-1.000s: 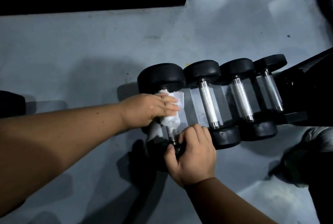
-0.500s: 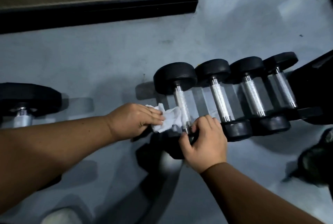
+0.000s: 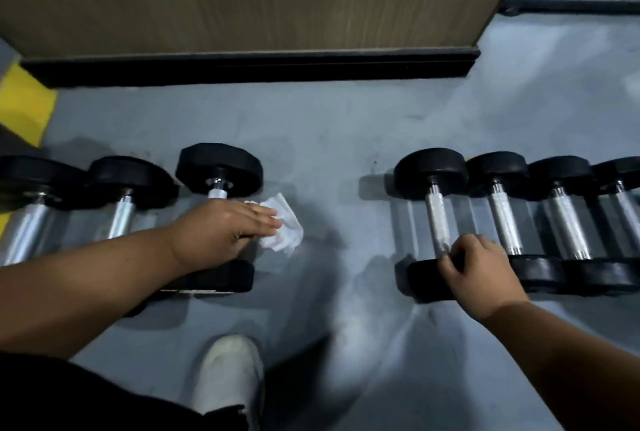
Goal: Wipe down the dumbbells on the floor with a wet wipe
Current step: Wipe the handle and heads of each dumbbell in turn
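Black-headed dumbbells with steel handles lie on the grey floor in two groups. My left hand [image 3: 225,229] holds the white wet wipe [image 3: 282,231] between fingers and thumb, over the handle of the left group's rightmost dumbbell [image 3: 219,167]; the wipe sticks out to the right of my fingertips. My right hand [image 3: 479,268] curls round the near end of the right group's leftmost dumbbell [image 3: 437,219], where handle meets head. That handle's lower part is hidden under my fingers.
Two more dumbbells [image 3: 121,202] lie left of my left hand, and several more [image 3: 568,222] lie right of my right hand. A wooden panel with a black base [image 3: 249,67] runs behind. Yellow floor marking [image 3: 24,112] is at left, my white shoe [image 3: 227,375] below.
My left hand has carried the wipe leftward, off the right group's first dumbbell to the left group. My right hand stays on the same dumbbell's near end. The view has swung left.
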